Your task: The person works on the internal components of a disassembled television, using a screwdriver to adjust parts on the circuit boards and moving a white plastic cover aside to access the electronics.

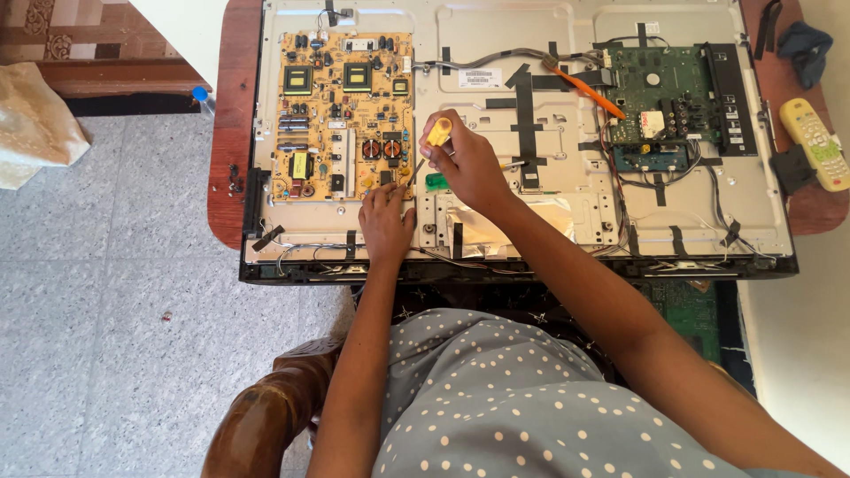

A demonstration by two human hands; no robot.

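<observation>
The right hand [467,164] is closed around a yellow-handled screwdriver [431,143], its shaft slanting down toward seven o'clock to the lower right corner of the yellow power board [343,115]. The left hand [386,221] lies just below that corner, at six o'clock from the tip, fingers curled together against the grey metal back panel [567,142]; whether it pinches anything I cannot tell. A green circuit board [660,93] sits at three o'clock, an orange-handled tool [591,91] beside it, and a remote control [815,142] lies farther right.
</observation>
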